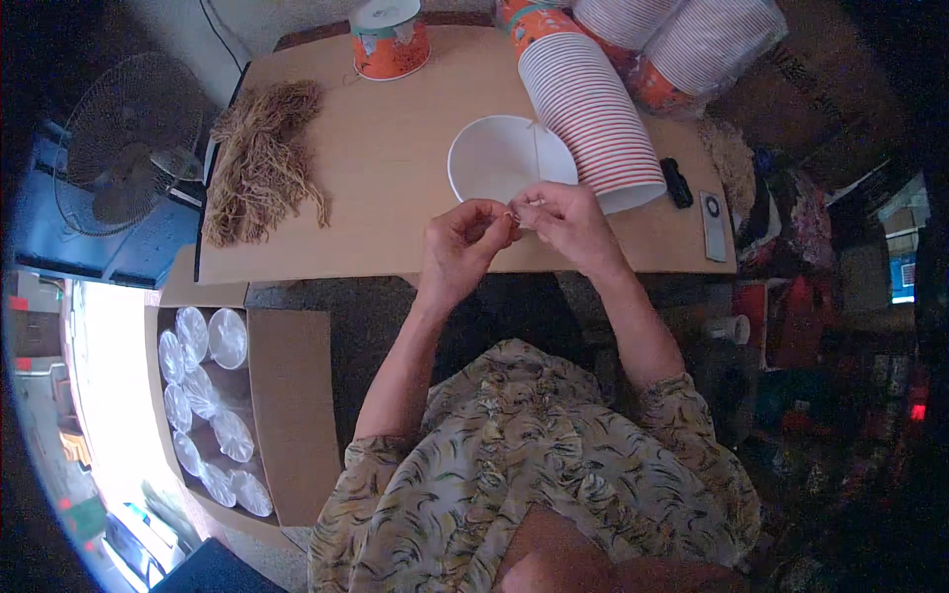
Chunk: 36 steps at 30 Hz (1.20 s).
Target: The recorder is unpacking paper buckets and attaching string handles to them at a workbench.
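Note:
A white paper bucket (484,158) lies tipped on the near part of the table, its mouth facing me. Down its inner wall runs a thin tan string (537,148), which reaches toward my fingers. My left hand (457,247) and my right hand (575,229) meet at the bucket's near rim. Both are closed in a pinch, fingertips nearly touching, with a bit of the string between them; its very end is too small to make out. Right of the bucket lies a long nested stack of white paper buckets (593,119) with red-edged rims.
A bundle of tan strings (262,163) lies at the table's left. At the back stands an orange printed bucket (391,49); bagged stacks (707,49) fill the far right. A black object (676,184) and grey remote (713,225) lie right. Left are a fan (124,188) and a carton (292,415) of wrapped buckets.

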Each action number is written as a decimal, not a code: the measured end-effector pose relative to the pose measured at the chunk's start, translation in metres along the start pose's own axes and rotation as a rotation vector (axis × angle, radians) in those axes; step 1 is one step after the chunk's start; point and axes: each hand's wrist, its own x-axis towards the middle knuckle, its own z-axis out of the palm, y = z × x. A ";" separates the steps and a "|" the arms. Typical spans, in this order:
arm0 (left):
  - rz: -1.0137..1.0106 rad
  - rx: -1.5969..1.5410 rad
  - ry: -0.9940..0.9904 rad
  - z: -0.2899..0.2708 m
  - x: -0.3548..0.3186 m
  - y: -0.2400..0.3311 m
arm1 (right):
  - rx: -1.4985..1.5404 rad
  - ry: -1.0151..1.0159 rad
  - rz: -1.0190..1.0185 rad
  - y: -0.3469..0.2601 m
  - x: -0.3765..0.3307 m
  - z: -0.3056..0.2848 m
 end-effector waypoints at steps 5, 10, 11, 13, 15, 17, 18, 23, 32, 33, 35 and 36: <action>0.070 -0.081 -0.035 -0.002 0.002 -0.010 | -0.050 -0.029 -0.014 -0.002 -0.001 0.000; 0.036 -0.106 -0.022 0.000 0.003 -0.010 | -0.020 -0.081 0.030 -0.001 -0.001 -0.004; 0.034 -0.105 -0.024 0.000 0.003 -0.011 | 0.020 -0.096 0.036 0.000 -0.001 -0.004; 0.034 -0.064 -0.023 -0.002 0.003 -0.011 | 0.018 -0.108 0.054 -0.002 0.000 -0.004; 0.034 -0.052 -0.024 -0.003 0.003 -0.010 | 0.014 -0.120 0.073 -0.007 0.000 -0.005; 0.035 -0.041 -0.026 -0.003 0.003 -0.007 | -0.077 -0.166 0.065 -0.012 0.001 -0.007; 0.021 -0.018 -0.033 -0.003 0.004 -0.005 | -0.077 -0.166 0.066 -0.011 0.001 -0.009; -0.028 -0.034 -0.058 -0.003 0.003 -0.005 | 0.015 -0.206 0.025 0.000 0.000 -0.009; -0.031 -0.163 -0.077 -0.006 0.004 -0.008 | 0.093 -0.113 0.040 -0.004 -0.003 -0.006; -0.036 -0.155 -0.070 -0.005 0.005 -0.008 | 0.092 -0.112 0.040 -0.001 -0.003 -0.007; -0.041 -0.147 -0.064 -0.004 0.005 -0.007 | 0.070 -0.174 -0.027 0.008 -0.001 -0.008; -0.037 -0.114 -0.056 -0.003 0.004 -0.006 | 0.070 -0.176 -0.027 0.007 -0.001 -0.007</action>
